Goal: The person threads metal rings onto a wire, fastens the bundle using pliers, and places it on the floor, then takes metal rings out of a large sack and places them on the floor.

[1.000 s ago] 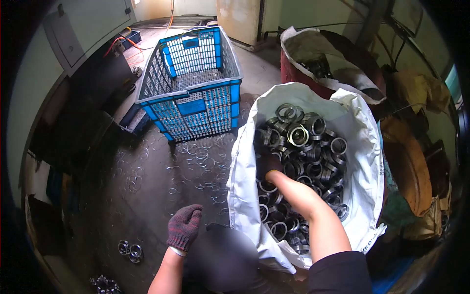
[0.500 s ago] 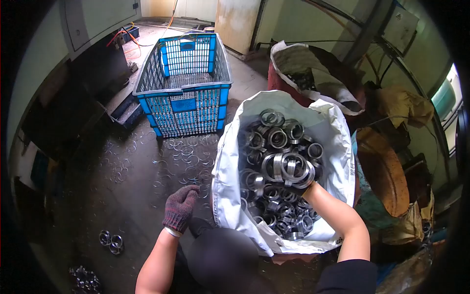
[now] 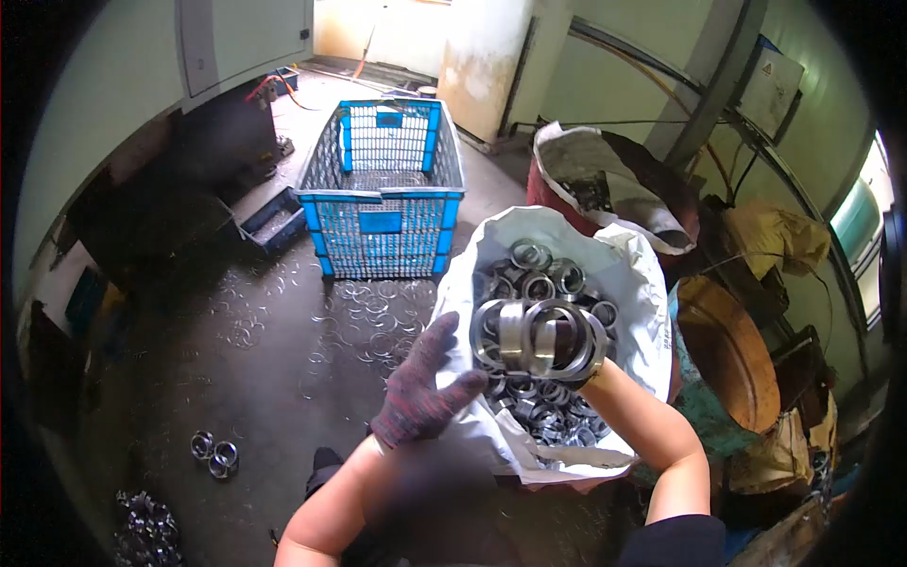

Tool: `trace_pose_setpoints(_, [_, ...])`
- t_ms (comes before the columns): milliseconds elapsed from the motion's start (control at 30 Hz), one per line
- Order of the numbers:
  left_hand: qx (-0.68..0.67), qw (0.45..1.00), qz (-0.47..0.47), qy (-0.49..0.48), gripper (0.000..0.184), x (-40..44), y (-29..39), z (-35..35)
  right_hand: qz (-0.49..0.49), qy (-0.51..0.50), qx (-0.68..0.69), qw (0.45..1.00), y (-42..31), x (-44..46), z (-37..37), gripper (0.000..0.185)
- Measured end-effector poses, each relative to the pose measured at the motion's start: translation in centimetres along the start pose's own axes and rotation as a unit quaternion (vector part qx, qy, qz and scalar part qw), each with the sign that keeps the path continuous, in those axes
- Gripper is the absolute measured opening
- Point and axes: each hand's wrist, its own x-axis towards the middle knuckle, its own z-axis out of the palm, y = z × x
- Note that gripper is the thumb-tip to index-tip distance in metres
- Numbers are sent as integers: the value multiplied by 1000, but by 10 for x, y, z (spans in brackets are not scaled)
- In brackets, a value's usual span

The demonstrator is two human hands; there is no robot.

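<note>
My right hand (image 3: pixel 580 376), mostly hidden behind what it carries, grips several large shiny metal rings (image 3: pixel 541 342) above a white woven sack. My left hand (image 3: pixel 427 389), in a dark knitted glove, is open with thumb and fingers apart, left of those rings. It is by the near left side of the sack (image 3: pixel 652 283); whether it touches the sack I cannot tell. Inside the sack lies a heap of similar metal rings (image 3: pixel 551 413), some partly covered by the rings in my right hand.
A blue and grey plastic crate (image 3: pixel 381 222) stands ahead on the floor, with thin ring scraps (image 3: pixel 368 312) before it. Two loose rings (image 3: pixel 215 455) and a pile of metal pieces (image 3: pixel 146 531) lie at left. Right are a lined drum (image 3: pixel 557 194) and a rusty tilted drum (image 3: pixel 727 345).
My left hand has moved right and up towards the sack, its fingers opening out. The rings in my right hand have come up closer to the camera. The view has tilted slightly.
</note>
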Motion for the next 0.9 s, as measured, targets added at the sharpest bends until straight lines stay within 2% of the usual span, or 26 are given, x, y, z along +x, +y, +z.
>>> trace_pose_setpoints(33, [131, 987, 89, 26, 64, -4, 11, -5, 5, -16, 18, 1000, -3, 7, 8, 36])
trace_pose_setpoints(67, [259, 948, 175, 51, 60, -9, 33, -10, 10, -32, 37, 999, -7, 15, 19, 35])
trace_pose_setpoints(100, [272, 935, 217, 72, 50, -14, 50, -12, -50, -61, -105, 991, -14, 24, 32, 31])
trace_pose_setpoints(133, [317, 911, 256, 70, 48, -17, 61, -17, -51, -85, -287, 953, -52, 38, 54, 28])
trace_pose_setpoints(200, [392, 877, 266, 76, 46, -22, 91, -21, -109, -35, -195, 974, -68, 49, 82, 29])
trace_pose_setpoints(233, [416, 866, 259, 98, 47, -21, 92, -24, -112, -51, -197, 973, -69, 54, 89, 36])
trace_pose_setpoints(267, [436, 854, 257, 119, 38, -18, 90, -29, -121, -13, -110, 987, -56, 64, 100, 40])
trace_pose_setpoints(300, [395, 875, 240, 143, 31, -21, 77, -54, -146, -10, -279, 949, -64, 83, 126, 41])
trace_pose_setpoints(333, [347, 897, 225, 157, 25, -20, 68, -68, -166, 5, -441, 882, -71, 92, 138, 42])
trace_pose_setpoints(367, [153, 959, 186, 147, 13, -28, 63, -84, -229, 19, -472, 851, -52, 99, 143, 41])
trace_pose_setpoints(400, [13, 977, 170, 125, 9, -33, 51, -109, -143, 39, -347, 926, -42, 105, 155, 40])
trace_pose_setpoints(467, [-174, 947, 194, 188, 11, -54, 50, -158, -97, -13, -144, 985, 2, 134, 165, 40])
trace_pose_setpoints(500, [-318, 913, 161, 197, 12, -70, 52, -187, -105, -50, -325, 939, -24, 142, 183, 46])
trace_pose_setpoints(533, [-299, 900, 114, 297, 15, -87, 49, -213, -73, -60, -56, 994, 14, 168, 203, 45])
trace_pose_setpoints(567, [-274, 890, 93, 354, 17, -107, 42, -237, -53, -135, -293, 945, 43, 181, 204, 43])
trace_pose_setpoints(600, [-245, 875, 70, 412, 19, -132, 29, -259, -44, -203, -509, 835, 37, 194, 222, 41])
trace_pose_setpoints(633, [-227, 867, 66, 440, 19, -160, 8, -280, 26, -225, -551, 803, 75, 212, 237, 39])
trace_pose_setpoints(667, [-199, 835, 28, 512, 20, -190, -18, -299, 93, -243, -592, 763, 114, 229, 257, 37])
trace_pose_setpoints(700, [-174, 798, -9, 577, 21, -221, -32, -311, 221, -173, -477, 833, 127, 239, 285, 36])
trace_pose_setpoints(733, [-137, 776, -91, 609, 20, -250, -35, -315, 350, -97, -348, 864, 138, 247, 311, 35])
trace_pose_setpoints(767, [-105, 746, -171, 635, 19, -278, -39, -315, 313, -100, -407, 852, 168, 253, 336, 33])
trace_pose_setpoints(800, [-82, 726, -185, 657, 20, -315, -59, -320, 270, -99, -464, 838, 201, 255, 361, 32])
trace_pose_setpoints(833, [-60, 704, -202, 678, 20, -348, -80, -321, 269, -81, -402, 871, 218, 251, 387, 32])
trace_pose_setpoints(867, [89, 714, -281, 635, 20, -357, -67, -310, 300, -97, -404, 859, 225, 248, 414, 32])
trace_pose_setpoints(900, [235, 702, -355, 570, 19, -361, -55, -301, 317, -99, -357, 873, 245, 243, 438, 33])
